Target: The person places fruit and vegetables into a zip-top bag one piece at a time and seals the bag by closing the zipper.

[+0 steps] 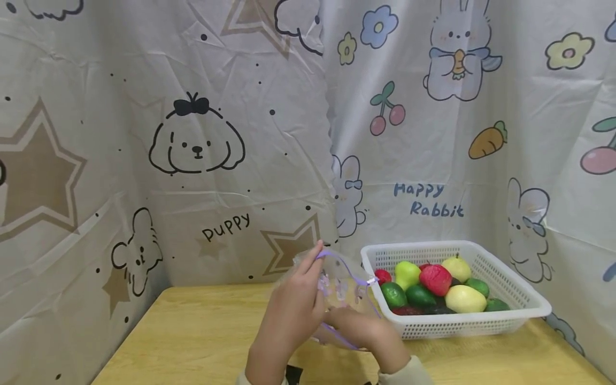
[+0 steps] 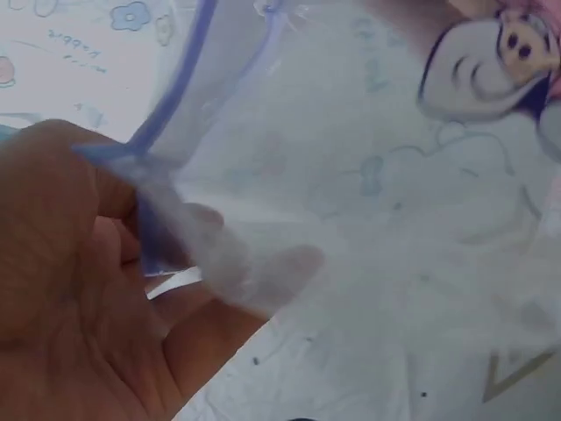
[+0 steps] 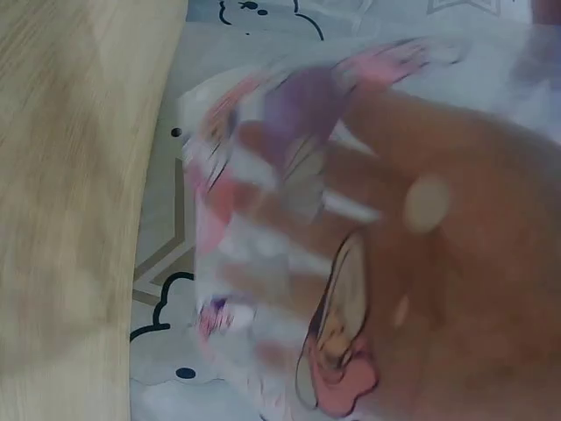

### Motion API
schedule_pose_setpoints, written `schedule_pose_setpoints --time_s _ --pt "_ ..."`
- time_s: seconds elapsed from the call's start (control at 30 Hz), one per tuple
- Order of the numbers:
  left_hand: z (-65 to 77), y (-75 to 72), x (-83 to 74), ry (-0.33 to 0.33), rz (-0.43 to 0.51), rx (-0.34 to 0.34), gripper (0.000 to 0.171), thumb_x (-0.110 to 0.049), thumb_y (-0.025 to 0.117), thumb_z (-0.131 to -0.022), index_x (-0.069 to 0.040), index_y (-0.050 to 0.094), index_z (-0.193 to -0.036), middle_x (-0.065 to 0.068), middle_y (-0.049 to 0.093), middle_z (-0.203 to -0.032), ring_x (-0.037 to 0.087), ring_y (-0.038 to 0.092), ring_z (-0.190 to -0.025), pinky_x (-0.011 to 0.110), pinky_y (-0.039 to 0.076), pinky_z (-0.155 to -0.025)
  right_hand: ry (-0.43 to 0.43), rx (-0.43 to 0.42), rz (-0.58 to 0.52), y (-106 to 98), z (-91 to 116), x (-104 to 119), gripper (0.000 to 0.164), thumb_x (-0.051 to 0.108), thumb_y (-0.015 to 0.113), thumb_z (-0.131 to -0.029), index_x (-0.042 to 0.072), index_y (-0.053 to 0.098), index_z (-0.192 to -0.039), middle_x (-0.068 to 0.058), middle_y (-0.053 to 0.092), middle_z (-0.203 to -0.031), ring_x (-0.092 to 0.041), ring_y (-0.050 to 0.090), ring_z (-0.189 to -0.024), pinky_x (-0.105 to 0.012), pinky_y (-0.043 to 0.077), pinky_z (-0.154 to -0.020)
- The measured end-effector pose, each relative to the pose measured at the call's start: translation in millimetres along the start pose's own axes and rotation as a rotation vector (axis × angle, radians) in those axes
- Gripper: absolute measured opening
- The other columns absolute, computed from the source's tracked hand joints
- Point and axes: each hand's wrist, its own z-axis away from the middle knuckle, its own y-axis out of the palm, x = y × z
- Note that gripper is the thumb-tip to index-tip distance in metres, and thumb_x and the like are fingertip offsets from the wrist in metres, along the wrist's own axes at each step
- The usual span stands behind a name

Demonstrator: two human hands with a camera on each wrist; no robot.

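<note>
A clear plastic zip bag (image 1: 343,291) with purple edging and cartoon prints is held upright over the table. My left hand (image 1: 294,302) grips its rim; in the left wrist view, the thumb and fingers pinch the purple zip edge (image 2: 171,88). My right hand (image 1: 358,327) reaches inside the bag. Through the printed plastic (image 3: 337,351) in the right wrist view, the right hand (image 3: 456,237) shows its fingers extended and spread apart, with nothing visible between them. A small white slider (image 1: 372,280) sits on the purple strip.
A white perforated basket (image 1: 481,322) stands right of the bag, close to it. It holds several fruits, among them a green pear (image 1: 407,275), a red fruit (image 1: 436,279) and a yellow fruit (image 1: 465,298). Printed curtains (image 1: 289,133) hang behind the wooden table (image 1: 202,326).
</note>
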Motion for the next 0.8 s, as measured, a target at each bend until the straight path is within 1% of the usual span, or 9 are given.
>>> schedule_pose_setpoints --time_s 0.1,0.17,0.23,0.33,0.37,0.47,0.63,0.7,0.8 --pt "-1.8 5.4 4.6 -0.058 -0.029 -0.007 0.05 0.003 0.049 -0.078 -0.001 0.053 -0.128 0.004 0.036 -0.152 0.006 0.027 -0.042 0.013 0.025 -0.033 -0.171 -0.22 0.053 -3 -7 0 0.015 0.018 0.055 -0.091 0.015 0.069 -0.097 0.002 0.074 -0.095 -0.011 0.064 -0.091 -0.037 0.055 -0.087" --pt "-2.9 8.0 7.0 -0.113 -0.052 -0.033 0.046 0.002 0.05 -0.079 0.001 0.055 -0.125 0.007 0.035 -0.152 0.009 0.05 -0.05 0.014 0.025 -0.033 -0.287 -0.43 0.095 -9 -11 3 0.015 0.012 0.059 -0.088 0.013 0.068 -0.1 0.0 0.073 -0.099 -0.012 0.062 -0.097 -0.039 0.054 -0.088" --pt "-4.2 8.5 8.4 -0.173 -0.067 -0.07 0.045 0.003 0.051 -0.078 0.003 0.056 -0.123 0.008 0.034 -0.153 0.023 0.066 -0.077 0.015 0.027 -0.032 -0.381 -0.638 0.14 -16 -15 6 0.019 0.006 0.06 -0.085 0.011 0.067 -0.101 -0.002 0.071 -0.101 -0.014 0.061 -0.102 -0.042 0.054 -0.09" --pt "-7.0 5.9 10.0 -0.248 -0.035 -0.119 0.04 0.004 0.051 -0.076 0.008 0.058 -0.115 0.012 0.032 -0.153 0.03 0.067 -0.08 0.017 0.029 -0.032 -0.391 -0.857 0.205 -26 -16 8 0.032 0.001 0.061 -0.079 0.007 0.065 -0.111 -0.012 0.064 -0.119 -0.028 0.05 -0.121 -0.053 0.046 -0.098" --pt "-8.0 4.5 10.6 -0.264 -0.017 -0.134 0.035 0.002 0.052 -0.077 0.009 0.058 -0.111 0.013 0.031 -0.154 0.024 0.063 -0.064 0.017 0.03 -0.033 -0.34 -0.89 0.213 -28 -15 8 0.036 0.002 0.061 -0.079 0.007 0.063 -0.114 -0.015 0.06 -0.124 -0.03 0.046 -0.124 -0.055 0.043 -0.099" --pt "-10.0 0.3 12.9 -0.282 0.056 -0.17 0.027 -0.002 0.053 -0.078 0.009 0.059 -0.102 0.013 0.028 -0.154 0.009 0.034 -0.038 0.018 0.035 -0.034 -0.109 -0.825 0.119 -31 -10 7 0.052 0.01 0.063 -0.08 0.001 0.052 -0.129 -0.025 0.044 -0.14 -0.039 0.042 -0.126 -0.058 0.043 -0.099" --pt "-8.5 -4.8 16.4 -0.218 0.183 -0.145 0.039 -0.014 0.058 -0.08 0.008 0.058 -0.112 0.01 0.03 -0.154 0.0 0.046 -0.043 0.016 0.049 -0.043 0.155 -0.558 -0.292 -29 0 1 0.07 0.0 0.058 -0.08 0.001 0.029 -0.145 -0.029 0.033 -0.146 -0.03 0.066 -0.091 -0.035 0.058 -0.059" --pt "-6.8 -7.1 18.0 -0.17 0.192 -0.093 0.05 -0.025 0.064 -0.08 0.005 0.057 -0.119 0.01 0.034 -0.152 0.009 0.065 -0.07 0.024 0.059 -0.062 0.176 -0.57 -0.332 -30 1 -2 0.07 -0.008 0.055 -0.077 0.006 0.036 -0.143 -0.027 0.043 -0.141 -0.022 0.067 -0.073 -0.024 0.048 -0.044" --pt "-2.6 -12.3 21.5 -0.102 0.17 0.014 0.075 -0.046 0.073 -0.07 -0.004 0.053 -0.13 0.009 0.039 -0.149 0.024 0.056 -0.115 0.043 0.055 -0.087 0.186 -0.686 -0.249 -34 1 -9 0.064 -0.013 0.053 -0.074 0.009 0.05 -0.134 -0.024 0.056 -0.129 -0.019 0.061 -0.067 -0.021 0.042 -0.045"
